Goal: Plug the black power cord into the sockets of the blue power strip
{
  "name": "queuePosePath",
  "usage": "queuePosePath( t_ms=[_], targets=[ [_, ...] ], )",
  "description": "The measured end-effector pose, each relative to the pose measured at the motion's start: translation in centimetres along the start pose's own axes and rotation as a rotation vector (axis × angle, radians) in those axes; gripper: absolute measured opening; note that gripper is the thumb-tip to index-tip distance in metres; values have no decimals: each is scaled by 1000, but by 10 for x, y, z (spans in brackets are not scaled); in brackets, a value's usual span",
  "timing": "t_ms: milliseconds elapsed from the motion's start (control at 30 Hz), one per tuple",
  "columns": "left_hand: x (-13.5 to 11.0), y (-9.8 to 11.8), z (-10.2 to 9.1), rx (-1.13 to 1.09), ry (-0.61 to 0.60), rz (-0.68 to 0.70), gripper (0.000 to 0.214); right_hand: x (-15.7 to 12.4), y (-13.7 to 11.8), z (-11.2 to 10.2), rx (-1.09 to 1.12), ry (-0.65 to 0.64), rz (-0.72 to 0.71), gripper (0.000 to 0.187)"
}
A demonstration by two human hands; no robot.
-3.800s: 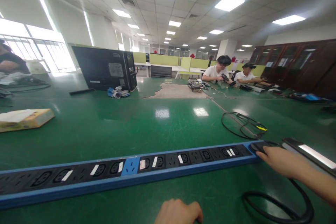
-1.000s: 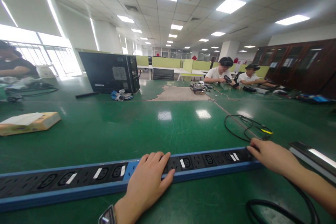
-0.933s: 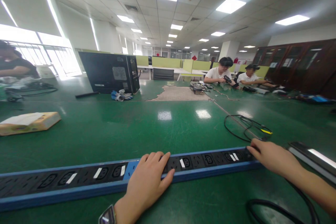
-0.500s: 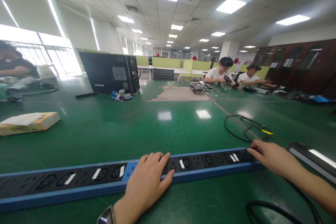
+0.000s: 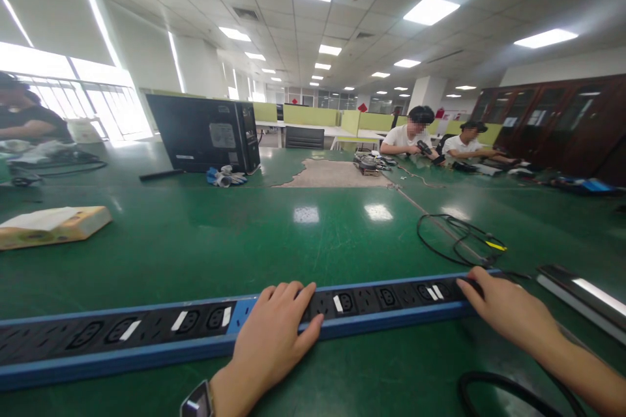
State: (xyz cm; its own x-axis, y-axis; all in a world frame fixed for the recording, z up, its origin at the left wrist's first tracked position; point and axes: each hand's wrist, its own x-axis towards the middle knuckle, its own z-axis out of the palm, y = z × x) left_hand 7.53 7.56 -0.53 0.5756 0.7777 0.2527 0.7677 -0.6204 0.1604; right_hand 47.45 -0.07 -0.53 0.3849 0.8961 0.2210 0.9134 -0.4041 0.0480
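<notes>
A long blue power strip (image 5: 376, 328) with black sockets and small white labels lies across the near part of the green table. My left hand (image 5: 276, 322) is laid over its middle, the fingers reaching to the far edge and the thumb along the near side, holding it. At the strip's right end, my right hand (image 5: 503, 303) is curled with thumb and fingers on it. Something dark shows between that thumb and index finger, too covered to tell apart from the strip. A thick black cable (image 5: 508, 381) loops below the right forearm.
A thin black cable (image 5: 452, 234) with a yellow tag lies beyond the right hand. A dark, light-edged device (image 5: 581, 303) is at the right. A tissue pack (image 5: 59, 225) sits left; a black computer case (image 5: 200, 133) and gloves (image 5: 225, 176) stand farther back. Several people work around the table.
My right hand has shifted slightly down and its fingers have bent a little differently, uncovering more of the strip's right end. The left hand and the strip stay almost where they were.
</notes>
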Motion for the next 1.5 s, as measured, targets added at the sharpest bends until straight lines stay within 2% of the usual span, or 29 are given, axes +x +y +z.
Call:
queuePosePath(
  t_ms=[300, 500, 633, 933, 1267, 1500],
  targets=[
    [0, -1, 0, -7, 5, 1, 45, 19, 4, -30, 6, -179, -21, 46],
    [1, -1, 0, -2, 5, 4, 45, 32, 5, -69, 33, -132, 12, 51],
    [0, 0, 0, -2, 8, 2, 45, 32, -6, -88, 118, -136, -48, 55],
    [-2, 0, 0, 8, 13, 3, 45, 17, -59, -71, 207, -187, -219, 48],
    [0, 0, 0, 12, -5, 11, 46, 26, -57, -64, 144, -304, -236, 41],
    [0, 1, 0, 19, -3, 3, 46, 21, -88, -57, 236, -296, -302, 41]
  ],
)
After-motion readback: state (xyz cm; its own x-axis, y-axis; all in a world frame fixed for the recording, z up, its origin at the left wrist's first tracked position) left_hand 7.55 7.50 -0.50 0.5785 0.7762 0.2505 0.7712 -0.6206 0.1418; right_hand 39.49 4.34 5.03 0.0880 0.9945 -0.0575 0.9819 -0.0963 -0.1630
